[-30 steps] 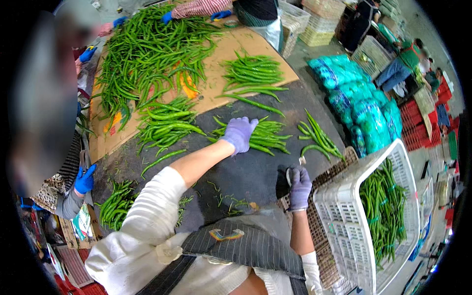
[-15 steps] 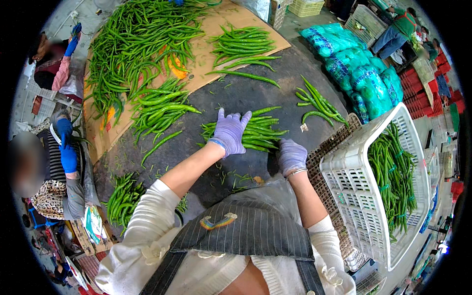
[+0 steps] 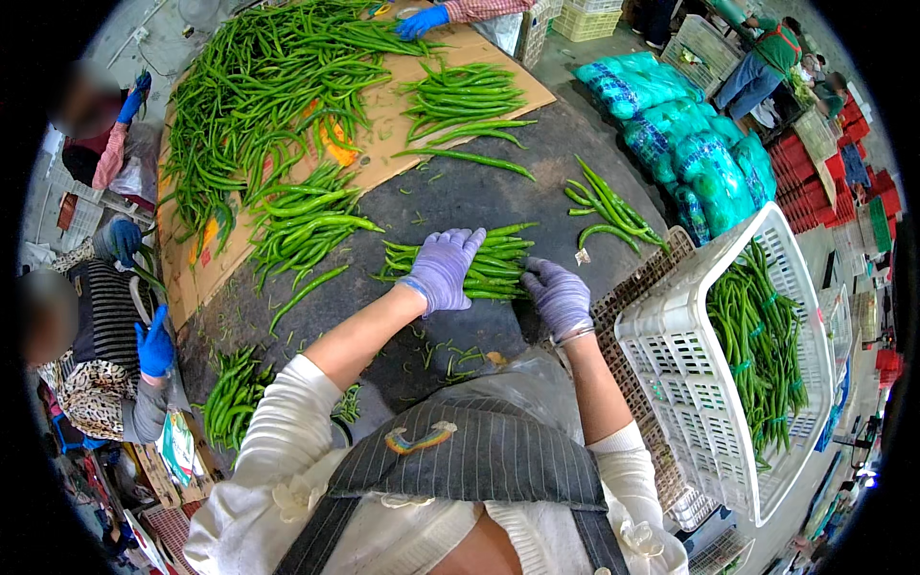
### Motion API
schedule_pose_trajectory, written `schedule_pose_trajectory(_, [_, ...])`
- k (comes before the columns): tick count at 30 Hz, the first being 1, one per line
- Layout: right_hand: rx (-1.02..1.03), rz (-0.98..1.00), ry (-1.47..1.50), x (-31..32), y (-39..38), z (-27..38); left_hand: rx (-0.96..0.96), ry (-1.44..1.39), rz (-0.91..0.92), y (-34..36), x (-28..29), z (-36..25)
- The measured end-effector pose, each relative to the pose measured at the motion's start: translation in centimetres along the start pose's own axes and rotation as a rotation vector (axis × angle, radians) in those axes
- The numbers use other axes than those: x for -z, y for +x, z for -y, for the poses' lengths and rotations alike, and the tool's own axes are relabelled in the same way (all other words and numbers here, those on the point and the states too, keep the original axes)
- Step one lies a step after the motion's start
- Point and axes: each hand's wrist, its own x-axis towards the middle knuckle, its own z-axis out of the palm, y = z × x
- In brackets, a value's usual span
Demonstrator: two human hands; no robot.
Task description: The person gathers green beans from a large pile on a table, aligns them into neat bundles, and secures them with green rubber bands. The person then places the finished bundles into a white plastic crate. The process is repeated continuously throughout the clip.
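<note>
A bunch of long green chili peppers (image 3: 500,257) lies side by side on the dark tabletop in front of me. Across its left part rests my left hand (image 3: 448,266) in a thin purple glove, fingers together and closed over the peppers. At the right-hand ends of the same bunch is my right hand (image 3: 558,297), also gloved, its fingers bent and bunched against the ends. The fingertips of this hand are partly hidden. To the right lies a small loose group of chili peppers (image 3: 609,206); a single chili pepper (image 3: 470,160) lies farther back.
A large chili heap (image 3: 278,86) covers cardboard (image 3: 402,182) at the back left. A white plastic crate (image 3: 671,374) holding tied bundles tilts at my right, beside teal sacks (image 3: 695,144). Co-workers stand left; another person's blue-gloved hand (image 3: 422,22) touches the far heap.
My right hand has moved left against the ends of the bunch, which now lie more even. My left fingers have drawn together. A co-worker's blue-gloved hand has come in at the far heap.
</note>
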Motion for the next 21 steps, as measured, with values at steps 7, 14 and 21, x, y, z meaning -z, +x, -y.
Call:
schedule_pose_trajectory(7, [0.091,-0.194,-0.001,1.4,5.0,-0.7,-0.037,-0.019,0.017,-0.3,0.8,-0.2])
schedule_pose_trajectory(14, [0.084,-0.004,0.022,0.6,6.9,1.6,-0.036,0.007,0.037,0.4,1.7,-0.3])
schedule_pose_trajectory(21, [-0.017,-0.242,0.470,2.6,1.4,-2.4,0.057,0.011,0.037,0.9,1.9,-0.4])
